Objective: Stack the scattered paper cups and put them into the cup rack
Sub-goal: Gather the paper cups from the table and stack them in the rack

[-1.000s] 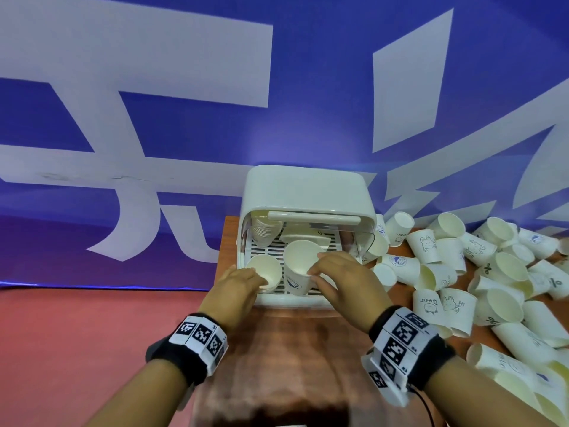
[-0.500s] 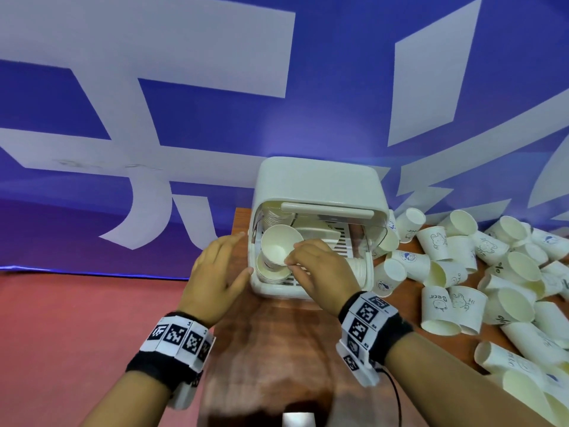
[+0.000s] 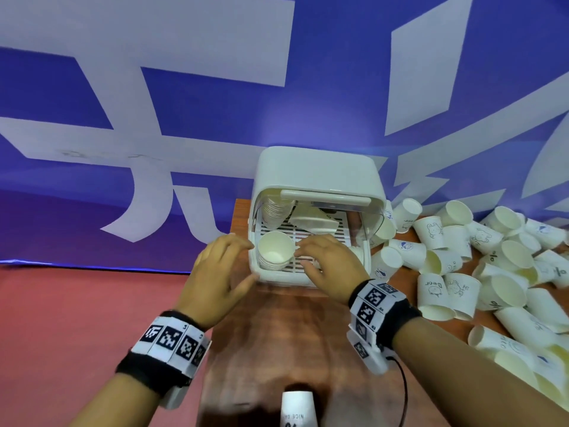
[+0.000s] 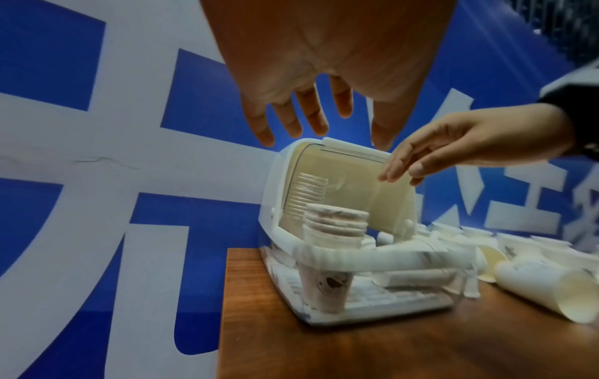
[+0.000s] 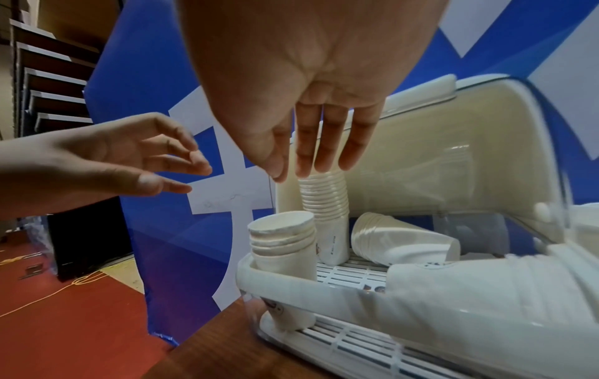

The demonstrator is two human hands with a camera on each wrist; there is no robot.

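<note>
Right hand (image 3: 331, 266) has released the cup onto the front stack (image 3: 275, 250) in the cup rack (image 3: 320, 177), left hand (image 3: 220, 272) released too

1. Straight ahead of me hangs a blue banner (image 3: 215, 124) with big white characters; it fills the whole backdrop.
2. Under my arms is a brown wooden table (image 3: 277, 349), its grain glossy under the room light.
3. To my left the floor (image 3: 77, 318) is red.
4. Off to the far left, dark wooden steps (image 5: 48, 77) rise beside the banner, and a yellow cord (image 5: 48, 292) trails across the red floor.
</note>
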